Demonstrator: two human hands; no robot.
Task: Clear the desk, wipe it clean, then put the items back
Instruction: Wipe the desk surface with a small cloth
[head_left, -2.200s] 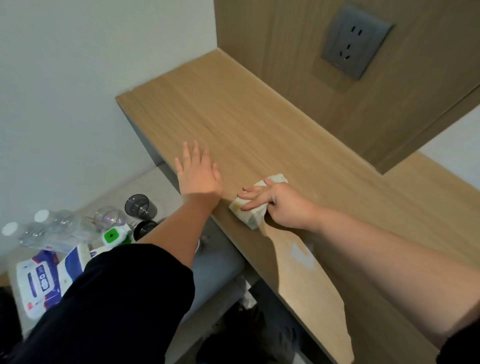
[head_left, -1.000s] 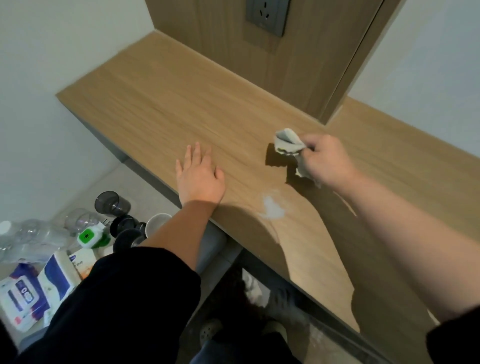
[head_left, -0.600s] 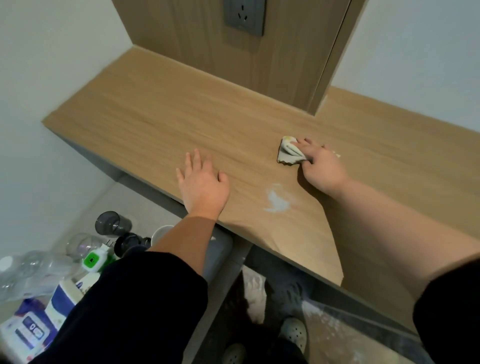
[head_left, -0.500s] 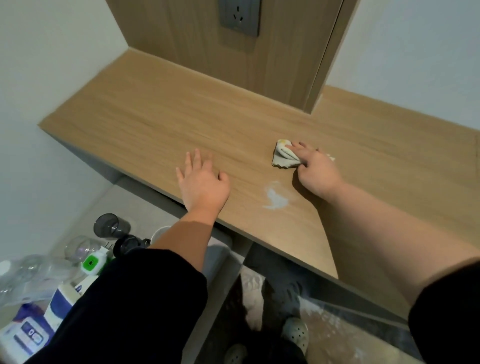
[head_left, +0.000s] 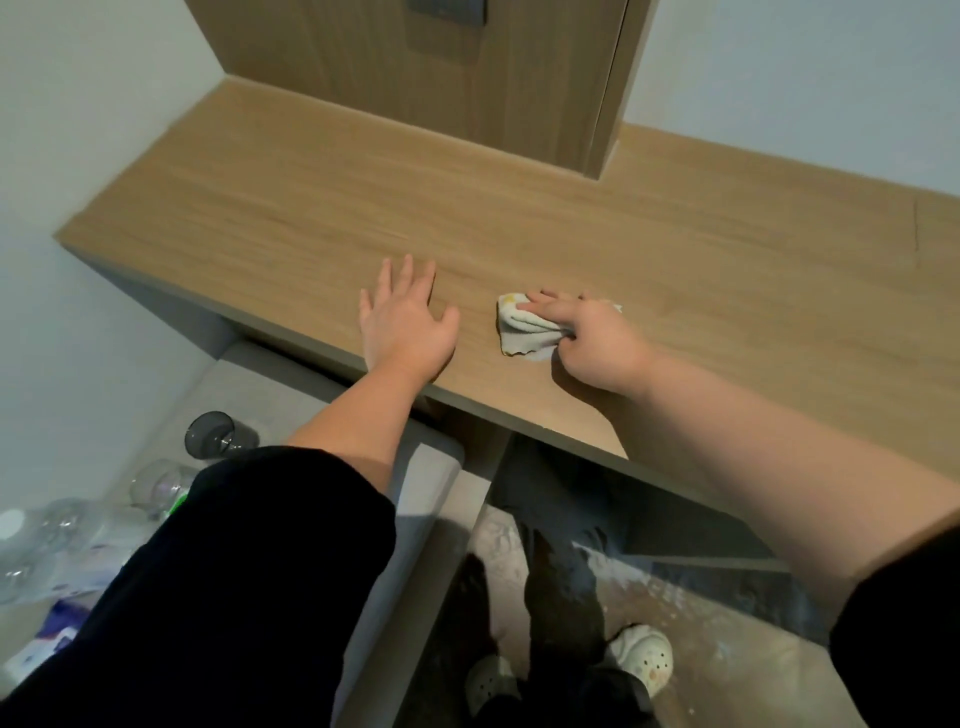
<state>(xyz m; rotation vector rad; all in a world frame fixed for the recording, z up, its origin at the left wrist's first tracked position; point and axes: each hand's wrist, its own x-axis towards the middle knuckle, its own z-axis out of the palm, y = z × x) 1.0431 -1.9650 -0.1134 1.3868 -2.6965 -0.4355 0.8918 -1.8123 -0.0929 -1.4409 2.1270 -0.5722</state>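
The wooden desk (head_left: 322, 208) runs across the view with nothing standing on it. My left hand (head_left: 408, 325) lies flat on the desk near its front edge, fingers spread. Just to its right, my right hand (head_left: 597, 343) grips a crumpled white cloth (head_left: 524, 330) and presses it onto the desk surface. The white smear seen earlier near the front edge is no longer visible; the cloth and hand cover that spot.
On a lower grey surface at the left lie a dark cup (head_left: 208, 434), clear plastic bottles (head_left: 47, 540), a clear glass (head_left: 156, 483) and blue-white packets (head_left: 52, 631). A wooden panel (head_left: 467, 93) with a socket rises behind the desk. My feet (head_left: 639, 660) stand below.
My right hand has dragged the cloth from the back of the desk forward and left, over the white smear. My left hand has stayed flat in place.
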